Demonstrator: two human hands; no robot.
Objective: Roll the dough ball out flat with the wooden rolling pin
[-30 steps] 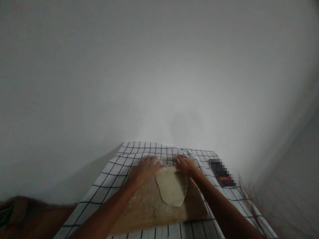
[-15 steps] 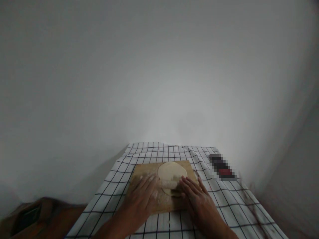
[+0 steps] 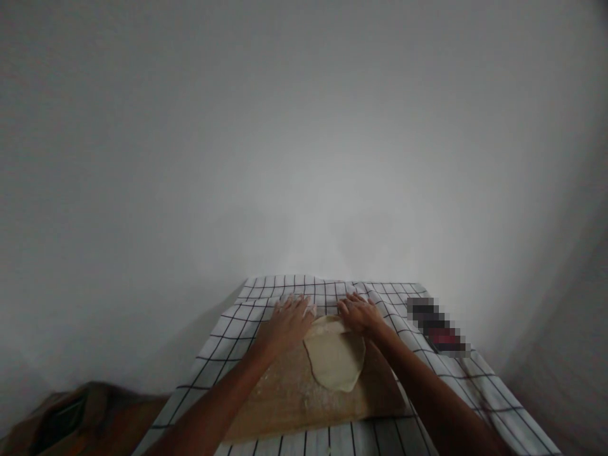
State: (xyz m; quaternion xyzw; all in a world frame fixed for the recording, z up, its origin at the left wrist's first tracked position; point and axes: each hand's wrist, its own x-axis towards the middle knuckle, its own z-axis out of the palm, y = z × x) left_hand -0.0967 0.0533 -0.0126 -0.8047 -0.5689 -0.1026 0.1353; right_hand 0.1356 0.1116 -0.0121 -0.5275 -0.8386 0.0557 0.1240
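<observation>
A thin, roughly round sheet of dough point(image 3: 336, 366) lies on a wooden board point(image 3: 285, 408) dusted with flour. Across its far edge is a pale rolling pin point(image 3: 329, 327), of which only the middle shows between my hands. My left hand point(image 3: 291, 320) rests flat over the pin's left end, fingers stretched forward and floury. Over the right end lies my right hand point(image 3: 361, 313), palm down with its fingers extended past the pin. Both hands hide the pin's ends.
A white cloth with a black grid point(image 3: 213, 364) covers the table under the board. On the right lies a pixelated dark and red object point(image 3: 439, 329). A plain wall point(image 3: 304, 158) rises behind the table. A brown box-like thing point(image 3: 71, 415) stands at lower left.
Both hands have moved forward with the rolling pin, from the dough's near part to its far edge. The board and dough sit nearer to me, and more of the dough shows in front.
</observation>
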